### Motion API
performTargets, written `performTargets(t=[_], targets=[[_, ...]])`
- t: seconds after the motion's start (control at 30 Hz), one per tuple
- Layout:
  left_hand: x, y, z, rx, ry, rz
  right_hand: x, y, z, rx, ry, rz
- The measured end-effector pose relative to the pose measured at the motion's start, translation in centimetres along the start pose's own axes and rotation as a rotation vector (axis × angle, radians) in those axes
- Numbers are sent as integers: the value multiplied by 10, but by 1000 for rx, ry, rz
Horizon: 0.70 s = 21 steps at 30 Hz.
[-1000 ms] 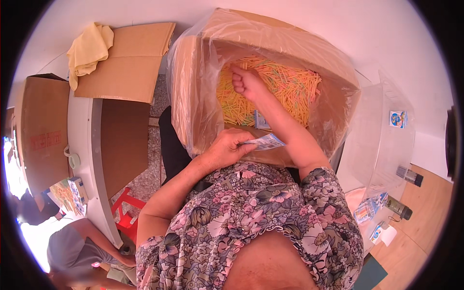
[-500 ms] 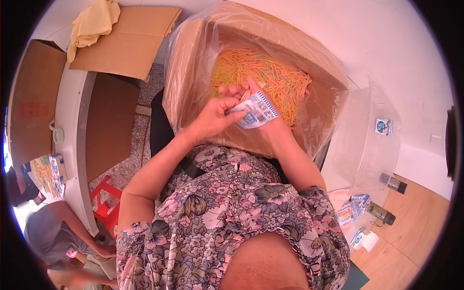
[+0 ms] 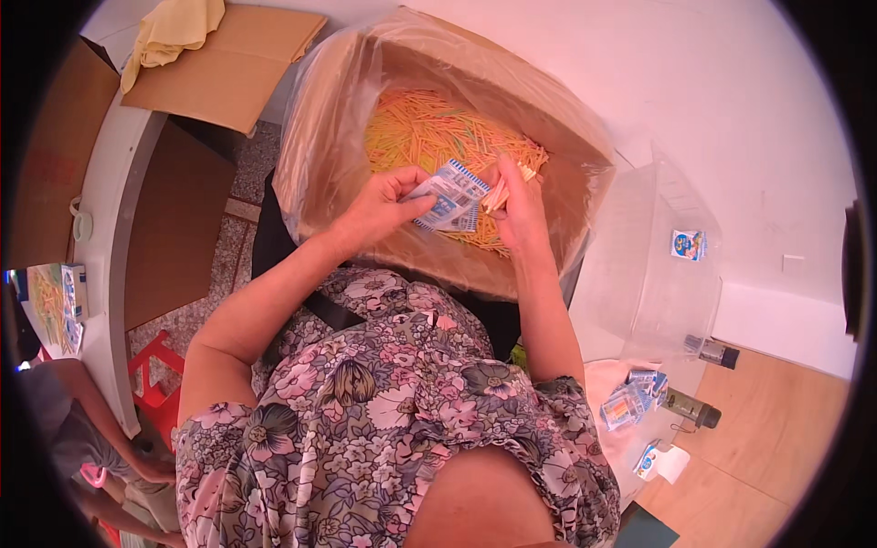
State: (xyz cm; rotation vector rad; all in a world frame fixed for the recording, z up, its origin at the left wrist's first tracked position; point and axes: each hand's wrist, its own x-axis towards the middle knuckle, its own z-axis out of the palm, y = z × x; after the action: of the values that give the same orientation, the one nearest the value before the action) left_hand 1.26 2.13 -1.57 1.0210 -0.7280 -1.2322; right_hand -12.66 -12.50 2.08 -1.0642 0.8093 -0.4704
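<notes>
My left hand (image 3: 379, 210) pinches a small clear plastic pouch (image 3: 451, 195) with blue-and-white print, thumb in front and fingers behind. To its right, my right hand (image 3: 523, 212) is closed round a small bundle of thin pale sticks (image 3: 496, 195), whose ends show on both sides of the fingers. The bundle is beside the pouch, close to its right edge. Both hands are above a big cardboard box (image 3: 568, 119) lined with clear plastic. Inside it lies a loose heap of thin yellow, orange and pink sticks (image 3: 416, 128).
On the right stands a clear plastic bin (image 3: 653, 283); a printed packet (image 3: 688, 245) shows at it. Nearer are more printed pouches (image 3: 630, 402) and a dark bottle (image 3: 692, 408). A person (image 3: 87, 429) sits at the left by a red stool (image 3: 157, 374). Flattened cardboard (image 3: 224, 68) lies far left.
My right hand has drawn apart from the left and now shows the bundle of sticks. The pouch has turned in my left hand. The whole view has shifted slightly.
</notes>
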Motion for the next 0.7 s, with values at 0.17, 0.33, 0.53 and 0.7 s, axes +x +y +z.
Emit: performTargets(t=[0.17, 0.33, 0.53, 0.7], targets=[[10, 0, 17, 28, -55, -75, -27, -7, 9, -206, 98, -58], [13, 4, 20, 238, 85, 31, -30, -23, -18, -354, 170, -227], [18, 4, 14, 122, 88, 85, -42, -67, 3, -122, -42, -170], [19, 16, 23, 155, 67, 193, -36, -76, 26, -289, -6, -316]])
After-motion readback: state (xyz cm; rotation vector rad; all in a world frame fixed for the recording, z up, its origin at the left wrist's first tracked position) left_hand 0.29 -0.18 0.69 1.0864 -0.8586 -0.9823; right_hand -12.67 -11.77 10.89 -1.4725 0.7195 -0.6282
